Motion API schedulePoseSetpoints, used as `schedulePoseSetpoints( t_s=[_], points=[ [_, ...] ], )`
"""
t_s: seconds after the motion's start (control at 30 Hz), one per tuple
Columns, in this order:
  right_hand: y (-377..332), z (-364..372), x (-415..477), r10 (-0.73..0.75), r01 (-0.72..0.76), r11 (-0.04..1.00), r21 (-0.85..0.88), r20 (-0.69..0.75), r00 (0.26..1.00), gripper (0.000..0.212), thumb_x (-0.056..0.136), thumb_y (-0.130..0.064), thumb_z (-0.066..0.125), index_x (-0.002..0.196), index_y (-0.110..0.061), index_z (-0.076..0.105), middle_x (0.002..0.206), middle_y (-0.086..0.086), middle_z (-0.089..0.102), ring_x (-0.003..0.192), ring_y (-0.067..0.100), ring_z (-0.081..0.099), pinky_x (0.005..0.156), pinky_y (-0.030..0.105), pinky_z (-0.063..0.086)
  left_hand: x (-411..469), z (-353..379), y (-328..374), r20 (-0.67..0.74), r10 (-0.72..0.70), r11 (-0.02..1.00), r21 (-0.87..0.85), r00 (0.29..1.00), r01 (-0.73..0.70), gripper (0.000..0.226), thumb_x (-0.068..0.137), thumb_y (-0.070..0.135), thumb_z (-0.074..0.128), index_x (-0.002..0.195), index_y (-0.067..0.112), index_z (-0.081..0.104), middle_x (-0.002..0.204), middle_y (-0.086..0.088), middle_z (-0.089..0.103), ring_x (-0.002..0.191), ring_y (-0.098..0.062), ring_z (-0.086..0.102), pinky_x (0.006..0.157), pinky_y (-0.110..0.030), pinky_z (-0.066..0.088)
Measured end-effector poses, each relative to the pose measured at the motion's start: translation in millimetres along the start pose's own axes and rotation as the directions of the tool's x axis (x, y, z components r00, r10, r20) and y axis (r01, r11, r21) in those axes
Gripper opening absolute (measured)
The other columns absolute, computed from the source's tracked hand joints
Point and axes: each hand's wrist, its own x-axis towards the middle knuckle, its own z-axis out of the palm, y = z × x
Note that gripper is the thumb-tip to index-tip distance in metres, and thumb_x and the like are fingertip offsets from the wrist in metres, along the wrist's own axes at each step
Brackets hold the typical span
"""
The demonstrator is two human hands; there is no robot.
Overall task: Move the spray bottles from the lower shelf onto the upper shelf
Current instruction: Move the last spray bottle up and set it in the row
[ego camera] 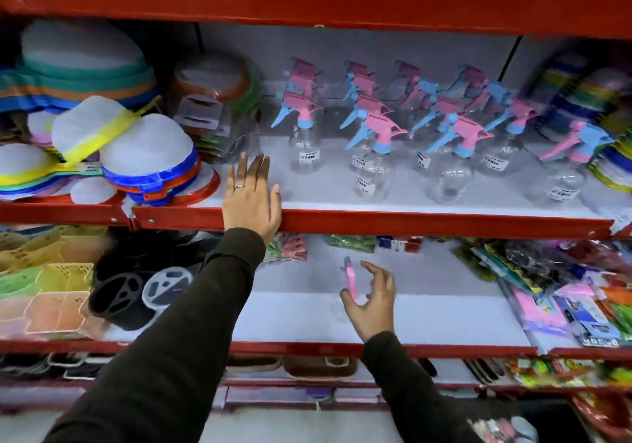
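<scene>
We find one spray bottle (pixel 349 287) on the lower shelf (pixel 393 319), near the centre of the bare white board. It has a clear body, hard to make out against the white, and a pink trigger head with a blue tip; motion blur softens its outline. The right hand (pixel 371 297) is at the bottle's 3 o'clock side, fingers (pixel 376 270) spread and curled, thumb passing in front of the clear body. The fingers appear to be just around the bottle without a firm grip; we cannot confirm contact.

On the upper shelf (pixel 410 218), at 12 o'clock from this bottle, stands a group of like bottles (pixel 379 155): clear bodies, white price labels, pink-and-blue trigger heads, upright in loose rows. The left hand (pixel 251 199) lies flat over the red front edge of the upper shelf, at 9 o'clock from that group, fingers extended and holding nothing, a ring on one finger.

Round mesh covers (pixel 102 141) with coloured rims fill the upper shelf at far 9 o'clock. Pastel baskets (pixel 44 288) occupy the lower shelf's left end; packaged goods (pixel 564 292) its right.
</scene>
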Motion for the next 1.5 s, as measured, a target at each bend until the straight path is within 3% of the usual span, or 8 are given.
schedulePoseSetpoints(
  t_s=[0.23,0.47,0.63,0.73,0.87,1.07,1.27,1.5],
  points=[
    [47,32,12,0.357,-0.34,0.932,-0.127,0.149,0.922,0.077,0.074,-0.026,0.082,0.14,-0.013,0.044,0.141,0.013,0.043,0.132,0.034,0.042,0.11,0.037,0.036,1,7,-3,-0.029,-0.003,1.0,0.022,1.0,0.004,0.058,0.098,0.031,0.03,0.151,0.009,0.032,0.158,-0.009,0.034,0.152,-0.029,0.012,0.122,-0.038,-0.006],
    [67,54,31,0.391,-0.37,0.918,-0.143,0.174,0.904,0.066,0.071,-0.02,0.086,0.126,-0.015,0.05,0.111,0.001,0.048,0.11,0.031,0.059,0.099,0.033,0.047,3,12,-4,-0.039,-0.009,0.999,0.033,0.999,0.011,0.058,0.098,0.031,0.031,0.152,0.01,0.03,0.158,-0.01,0.034,0.152,-0.03,0.01,0.124,-0.043,-0.001],
    [64,49,22,0.355,-0.352,0.935,-0.053,0.156,0.921,0.067,0.069,-0.021,0.086,0.123,-0.02,0.049,0.114,0.002,0.056,0.104,0.027,0.062,0.096,0.032,0.052,2,10,-3,-0.034,-0.019,0.999,0.041,0.999,0.021,0.057,0.098,0.032,0.03,0.151,0.012,0.03,0.158,-0.009,0.034,0.152,-0.031,0.012,0.123,-0.045,0.002],
    [53,38,14,0.299,-0.297,0.954,-0.034,0.159,0.941,0.066,0.065,-0.026,0.089,0.117,-0.025,0.048,0.113,0.0,0.061,0.103,0.023,0.062,0.096,0.035,0.054,1,8,-1,-0.03,-0.023,0.999,0.028,0.999,0.024,0.057,0.098,0.032,0.03,0.15,0.011,0.033,0.157,-0.011,0.035,0.152,-0.032,0.013,0.124,-0.046,0.003],
    [23,19,2,0.169,-0.167,0.986,-0.026,0.161,0.972,0.059,0.065,-0.029,0.089,0.108,-0.024,0.049,0.106,0.0,0.064,0.097,0.021,0.062,0.084,0.026,0.051,0,5,0,-0.008,-0.027,0.999,0.029,1.0,0.027,0.057,0.098,0.033,0.029,0.15,0.01,0.033,0.157,-0.012,0.035,0.152,-0.032,0.014,0.124,-0.046,0.002],
    [-29,1,-23,-0.044,0.046,0.999,-0.013,0.128,0.991,0.064,0.064,-0.042,0.083,0.115,-0.034,0.045,0.111,-0.006,0.058,0.102,0.015,0.058,0.091,0.032,0.055,-1,1,-1,0.033,-0.02,0.999,0.041,0.999,0.019,0.06,0.098,0.035,0.023,0.15,0.007,0.033,0.157,-0.012,0.035,0.151,-0.031,0.015,0.124,-0.045,0.002],
    [-86,-16,-22,-0.226,0.227,0.974,0.001,0.067,0.972,0.069,0.064,-0.047,0.081,0.121,-0.028,0.046,0.112,-0.003,0.057,0.104,0.016,0.056,0.091,0.034,0.052,-2,-1,-1,0.061,-0.024,0.999,0.043,0.998,0.021,0.06,0.098,0.034,0.024,0.149,0.004,0.032,0.157,-0.014,0.035,0.152,-0.031,0.014,0.123,-0.045,0.002],
    [-147,-32,14,-0.393,0.396,0.918,0.034,-0.066,0.917,0.072,0.067,-0.043,0.081,0.128,-0.021,0.051,0.119,-0.001,0.062,0.11,0.01,0.057,0.097,0.019,0.044,0,-1,-1,0.055,-0.02,0.999,0.028,0.998,0.018,0.061,0.097,0.033,0.025,0.148,0.002,0.034,0.156,-0.016,0.037,0.151,-0.032,0.016,0.124,-0.047,0.006]
  ],
)
